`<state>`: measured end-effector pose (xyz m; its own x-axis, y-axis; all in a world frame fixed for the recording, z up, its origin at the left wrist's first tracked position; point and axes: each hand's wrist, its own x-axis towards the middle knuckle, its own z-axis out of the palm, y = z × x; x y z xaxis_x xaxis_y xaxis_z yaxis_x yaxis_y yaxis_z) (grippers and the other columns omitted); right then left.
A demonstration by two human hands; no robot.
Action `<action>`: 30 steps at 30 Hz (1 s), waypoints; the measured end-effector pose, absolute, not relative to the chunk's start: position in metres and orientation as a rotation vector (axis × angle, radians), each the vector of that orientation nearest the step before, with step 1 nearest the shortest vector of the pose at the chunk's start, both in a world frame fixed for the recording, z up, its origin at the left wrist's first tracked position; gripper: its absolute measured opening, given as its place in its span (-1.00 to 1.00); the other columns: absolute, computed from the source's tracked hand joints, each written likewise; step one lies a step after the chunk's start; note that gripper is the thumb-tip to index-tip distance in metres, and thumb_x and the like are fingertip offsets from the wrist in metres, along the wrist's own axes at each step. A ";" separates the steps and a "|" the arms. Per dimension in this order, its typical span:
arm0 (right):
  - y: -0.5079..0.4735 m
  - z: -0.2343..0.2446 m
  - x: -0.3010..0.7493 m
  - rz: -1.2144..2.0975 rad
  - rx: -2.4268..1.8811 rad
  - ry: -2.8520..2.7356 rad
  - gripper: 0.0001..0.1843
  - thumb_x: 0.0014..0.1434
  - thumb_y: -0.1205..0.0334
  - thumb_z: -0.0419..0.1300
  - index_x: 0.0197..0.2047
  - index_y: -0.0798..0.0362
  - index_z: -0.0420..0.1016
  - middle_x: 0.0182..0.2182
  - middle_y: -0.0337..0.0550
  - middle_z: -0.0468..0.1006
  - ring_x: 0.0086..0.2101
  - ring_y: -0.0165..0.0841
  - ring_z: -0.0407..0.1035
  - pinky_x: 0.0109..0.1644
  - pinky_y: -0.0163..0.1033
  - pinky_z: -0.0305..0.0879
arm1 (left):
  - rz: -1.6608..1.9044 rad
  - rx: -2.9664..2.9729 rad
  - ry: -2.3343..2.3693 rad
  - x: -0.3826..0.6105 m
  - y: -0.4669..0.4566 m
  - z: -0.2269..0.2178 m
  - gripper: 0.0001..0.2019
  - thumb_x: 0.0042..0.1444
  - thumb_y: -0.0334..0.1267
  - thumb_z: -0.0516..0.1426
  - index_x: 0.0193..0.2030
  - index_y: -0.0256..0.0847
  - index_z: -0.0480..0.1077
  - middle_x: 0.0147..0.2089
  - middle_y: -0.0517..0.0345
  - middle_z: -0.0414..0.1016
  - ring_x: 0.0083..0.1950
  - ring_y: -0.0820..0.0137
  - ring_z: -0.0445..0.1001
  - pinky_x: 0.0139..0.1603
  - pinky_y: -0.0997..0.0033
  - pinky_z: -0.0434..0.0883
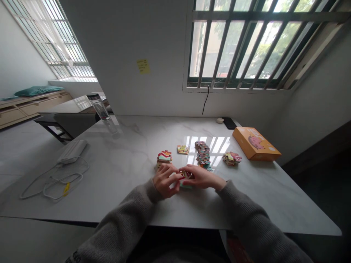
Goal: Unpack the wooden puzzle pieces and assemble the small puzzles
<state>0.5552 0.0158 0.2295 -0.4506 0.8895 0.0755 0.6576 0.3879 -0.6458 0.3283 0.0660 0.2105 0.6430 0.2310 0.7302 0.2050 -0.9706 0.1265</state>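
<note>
Both hands meet over a small cluster of colourful puzzle pieces (pixel 187 185) on the white marble table (pixel 131 168). My left hand (pixel 165 180) has its fingers curled and pinched on the pieces. From the other side my right hand (pixel 199 176) lies on them with its fingers closed on a piece. Just beyond the hands lie a short stack of pieces (pixel 164 156), a small loose group (pixel 182 149), a tall stack (pixel 202 153) and another small pile (pixel 231 158).
An orange puzzle box (pixel 256 143) lies at the right. A dark phone (pixel 229 123) and a small white object (pixel 219 120) sit by the wall. At the left are a clear water bottle (pixel 100 107) and a white power strip (pixel 72 151) with a coiled cable (pixel 59 179).
</note>
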 end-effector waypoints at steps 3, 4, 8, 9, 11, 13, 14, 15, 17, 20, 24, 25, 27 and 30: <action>0.014 0.221 0.553 0.640 -1.333 -2.197 -0.53 0.22 0.03 0.31 0.14 0.00 0.49 -0.09 -0.04 0.47 -0.16 -0.28 0.45 -0.02 -0.18 0.41 | 1.131 2.826 0.366 0.332 0.054 0.205 -0.77 0.09 -0.33 0.17 -0.08 -0.11 0.40 -0.09 0.01 0.49 -0.03 0.17 0.41 0.00 0.10 0.43; 0.013 0.218 0.552 0.613 -1.322 -2.185 -0.55 0.21 0.04 0.32 0.14 -0.01 0.49 -0.09 -0.05 0.45 -0.16 -0.28 0.44 -0.01 -0.18 0.41 | 1.087 2.808 0.387 0.332 0.052 0.203 -0.75 0.09 -0.32 0.18 -0.05 -0.12 0.39 -0.03 -0.01 0.47 0.01 0.16 0.39 0.04 0.09 0.44; 0.008 0.214 0.552 0.542 -1.303 -2.191 -0.52 0.20 0.10 0.34 0.16 -0.02 0.44 -0.12 -0.08 0.46 -0.14 -0.26 0.43 -0.01 -0.16 0.40 | 0.974 2.712 0.484 0.332 0.051 0.196 -0.70 0.10 -0.32 0.20 0.00 -0.13 0.36 0.18 -0.06 0.36 0.17 0.11 0.33 0.22 0.03 0.40; 0.008 0.214 0.553 0.537 -1.308 -2.187 -0.51 0.20 0.11 0.34 0.17 -0.01 0.43 -0.12 -0.07 0.48 -0.14 -0.25 0.43 -0.01 -0.15 0.40 | 0.958 2.695 0.487 0.332 0.053 0.195 -0.71 0.11 -0.32 0.20 -0.01 -0.14 0.35 0.19 -0.06 0.36 0.17 0.12 0.34 0.22 0.03 0.40; 0.008 0.214 0.554 0.535 -1.328 -2.161 -0.52 0.23 0.11 0.31 0.18 0.01 0.41 -0.12 -0.06 0.50 -0.14 -0.25 0.44 0.00 -0.13 0.40 | 0.925 2.677 0.462 0.333 0.056 0.192 -0.72 0.13 -0.33 0.19 -0.01 -0.14 0.34 0.14 -0.03 0.40 0.13 0.15 0.37 0.19 0.07 0.42; 0.006 0.215 0.554 0.520 -1.344 -2.132 -0.60 0.27 0.11 0.27 0.14 0.02 0.42 -0.12 -0.06 0.51 -0.16 -0.26 0.45 -0.01 -0.13 0.41 | 0.892 2.671 0.427 0.333 0.059 0.191 -0.72 0.15 -0.34 0.18 0.01 -0.13 0.33 0.07 0.00 0.44 0.09 0.18 0.40 0.16 0.10 0.45; 0.005 0.216 0.554 0.507 -1.342 -2.129 -0.64 0.29 0.11 0.25 0.11 0.01 0.43 -0.12 -0.06 0.51 -0.16 -0.26 0.45 -0.01 -0.13 0.41 | 0.888 2.668 0.420 0.332 0.060 0.190 -0.72 0.16 -0.34 0.18 0.02 -0.13 0.33 0.06 0.00 0.46 0.08 0.19 0.41 0.15 0.11 0.46; 0.004 0.216 0.553 0.495 -1.330 -2.136 -0.66 0.29 0.12 0.25 0.10 0.01 0.43 -0.11 -0.05 0.51 -0.14 -0.26 0.45 0.00 -0.13 0.41 | 0.892 2.663 0.422 0.332 0.061 0.190 -0.73 0.17 -0.34 0.17 0.01 -0.13 0.33 0.05 0.01 0.46 0.07 0.19 0.41 0.14 0.11 0.46; 0.000 0.217 0.551 0.471 -1.284 -2.166 -0.59 0.25 0.12 0.29 0.12 0.00 0.40 -0.08 -0.04 0.50 -0.09 -0.23 0.43 0.03 -0.12 0.40 | 0.914 2.651 0.438 0.332 0.061 0.189 -0.77 0.19 -0.32 0.16 -0.01 -0.14 0.34 0.03 0.00 0.46 0.06 0.19 0.42 0.13 0.11 0.46; -0.005 0.215 0.548 0.407 -1.250 -2.195 -0.49 0.18 0.11 0.35 0.15 0.00 0.35 -0.04 0.00 0.49 -0.03 -0.19 0.40 0.06 -0.09 0.39 | 0.923 2.634 0.461 0.331 0.060 0.187 -0.77 0.17 -0.31 0.17 -0.02 -0.14 0.35 0.03 -0.01 0.45 0.05 0.19 0.42 0.11 0.12 0.47; -0.006 0.211 0.547 0.345 -1.273 -2.204 -0.65 0.23 0.13 0.32 0.04 -0.01 0.39 -0.07 -0.03 0.50 -0.05 -0.19 0.41 0.01 -0.10 0.40 | 0.935 2.608 0.488 0.330 0.060 0.187 -0.76 0.17 -0.31 0.17 -0.01 -0.15 0.36 0.04 -0.02 0.45 0.05 0.19 0.42 0.11 0.12 0.46; -0.006 0.210 0.548 0.341 -1.279 -2.205 -0.67 0.24 0.13 0.31 0.03 -0.01 0.39 -0.08 -0.04 0.51 -0.06 -0.20 0.41 0.00 -0.10 0.41 | 0.951 2.605 0.499 0.329 0.061 0.188 -0.77 0.18 -0.31 0.16 -0.01 -0.15 0.36 0.04 -0.02 0.45 0.04 0.20 0.43 0.10 0.12 0.45; -0.006 0.209 0.549 0.330 -1.288 -2.200 -0.66 0.23 0.16 0.31 0.04 0.00 0.38 -0.08 -0.03 0.50 -0.06 -0.19 0.41 0.01 -0.09 0.41 | 0.981 2.604 0.522 0.329 0.061 0.190 -0.82 0.21 -0.32 0.14 -0.05 -0.15 0.37 0.03 -0.01 0.46 0.03 0.20 0.43 0.09 0.12 0.45; -0.005 0.209 0.550 0.326 -1.266 -2.185 -0.62 0.20 0.23 0.34 0.05 0.00 0.38 -0.03 -0.02 0.47 -0.02 -0.19 0.40 0.03 -0.09 0.41 | 1.003 2.576 0.536 0.328 0.060 0.194 -0.90 0.21 -0.35 0.14 -0.13 -0.13 0.38 0.00 0.02 0.48 0.01 0.21 0.44 0.08 0.12 0.44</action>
